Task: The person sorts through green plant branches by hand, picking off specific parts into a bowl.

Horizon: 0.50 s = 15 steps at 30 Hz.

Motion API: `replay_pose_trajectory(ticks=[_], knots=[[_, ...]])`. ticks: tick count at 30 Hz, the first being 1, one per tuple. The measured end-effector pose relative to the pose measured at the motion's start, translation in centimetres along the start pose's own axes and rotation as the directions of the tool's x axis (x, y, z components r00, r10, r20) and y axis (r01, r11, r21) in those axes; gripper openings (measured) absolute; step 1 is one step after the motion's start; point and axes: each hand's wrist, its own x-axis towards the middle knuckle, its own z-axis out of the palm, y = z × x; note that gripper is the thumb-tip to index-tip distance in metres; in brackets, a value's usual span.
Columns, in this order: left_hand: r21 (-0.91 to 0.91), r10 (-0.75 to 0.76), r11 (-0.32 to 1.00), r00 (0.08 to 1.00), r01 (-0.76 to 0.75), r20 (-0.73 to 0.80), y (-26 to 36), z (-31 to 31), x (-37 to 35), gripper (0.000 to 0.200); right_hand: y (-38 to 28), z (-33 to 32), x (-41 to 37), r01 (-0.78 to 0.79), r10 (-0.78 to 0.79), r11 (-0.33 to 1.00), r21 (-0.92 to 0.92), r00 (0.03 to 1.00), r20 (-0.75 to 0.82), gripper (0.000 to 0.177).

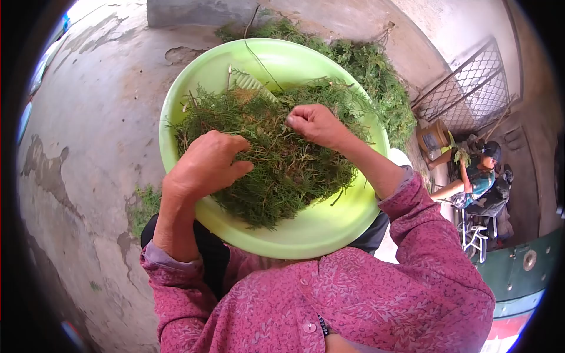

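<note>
A wide light-green plastic basin (294, 241) rests on my lap, holding a heap of green leafy conifer-like sprigs (276, 182). At the left side of the heap is my left hand (209, 162), its thumb and index finger apart over the greenery. My right hand (318, 125) is closed above the upper middle of the heap, fingers curled in. Whatever it grips, if anything, is too small to make out. Some ribbed pale-green basin wall (250, 82) and a thin dark stem (259, 59) show beyond the sprigs.
More leafy branches (379, 82) lie on the floor by the wall, past the basin. A small green clump (146, 209) is at the left. To the right sit a co-worker (479, 176) holding greenery, a brown bucket (434, 136) and a metal mesh frame (471, 94).
</note>
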Motion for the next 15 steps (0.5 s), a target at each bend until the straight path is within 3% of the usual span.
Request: replay_pose_trajectory(ticks=[1,3,4,8,10,14,15], knots=[[-0.003,-0.006,1.0,1.0,0.006,-0.006,0.0,-0.1,-0.1,0.026,1.8,0.5,0.4,0.004,-0.004,1.0,-0.003,1.0,0.008,0.02],[0.027,-0.004,1.0,1.0,0.003,0.014,0.1,-0.1,-0.2,0.025,3.6,0.5,0.3,0.158,-0.221,0.919,-0.362,0.965,-0.139,0.018],[0.024,-0.01,1.0,1.0,0.01,0.012,0.0,0.0,-0.2,0.025,3.7,0.3,-0.1,0.034,-0.093,0.92,-0.392,0.987,-0.133,0.016],[0.06,-0.002,0.998,1.0,0.0,0.029,-0.2,0.2,-0.1,0.024,3.5,0.8,-1.1,0.021,-0.081,0.904,-0.427,0.989,-0.125,0.016],[0.059,-0.006,0.998,0.999,0.004,0.031,-0.1,0.2,-0.1,0.024,2.9,1.3,-1.4,0.026,-0.088,0.84,-0.542,0.992,-0.089,0.016],[0.056,0.023,0.998,1.0,-0.023,-0.014,-0.4,0.5,-0.2,0.026,2.8,1.3,-1.4,-0.007,-0.042,0.828,-0.56,0.996,-0.075,0.018],[0.067,0.051,0.997,0.998,-0.049,-0.038,-0.6,0.6,-0.2,0.029,2.8,1.0,-1.5,-0.018,0.022,0.946,-0.324,1.0,0.01,0.018]])
